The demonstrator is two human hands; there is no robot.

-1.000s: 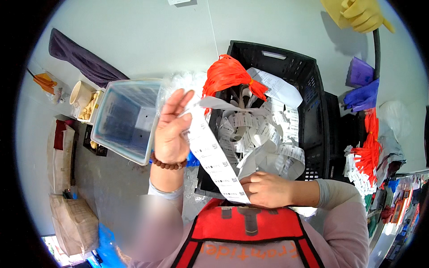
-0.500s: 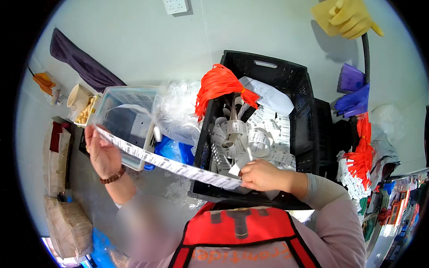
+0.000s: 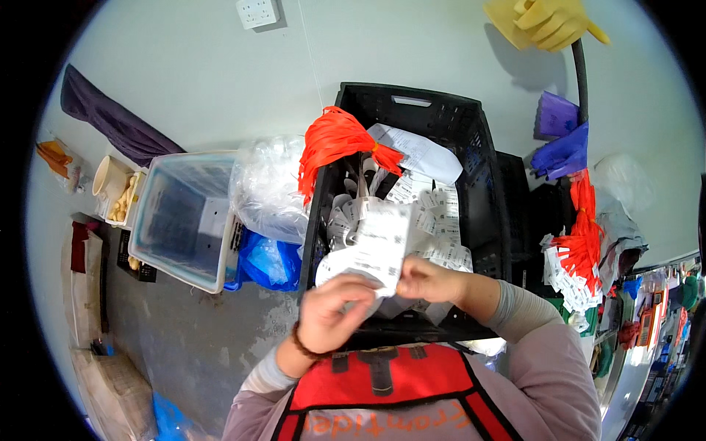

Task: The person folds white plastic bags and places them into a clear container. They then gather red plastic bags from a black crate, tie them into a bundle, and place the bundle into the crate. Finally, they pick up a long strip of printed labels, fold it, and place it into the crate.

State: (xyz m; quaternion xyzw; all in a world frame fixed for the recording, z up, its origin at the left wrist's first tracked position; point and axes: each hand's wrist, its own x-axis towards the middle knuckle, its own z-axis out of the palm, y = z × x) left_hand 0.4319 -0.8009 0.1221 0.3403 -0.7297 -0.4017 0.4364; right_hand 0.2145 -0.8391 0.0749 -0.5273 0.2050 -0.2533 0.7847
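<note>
Leftward of the black crate (image 3: 485,176) stands a translucent bin (image 3: 173,213), then a blue bag (image 3: 271,263). At the crate's near left corner, the left hand (image 3: 334,312) meets a white label strip (image 3: 382,239), its grip unclear; the strip hangs over the crate, its right edge pinched by the right hand (image 3: 430,282).

Smooth paper labels (image 3: 381,237), plastic crate (image 3: 448,121)

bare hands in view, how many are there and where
2: the left hand at the lower left of the white printed label strip, the right hand at its lower right edge.
</note>
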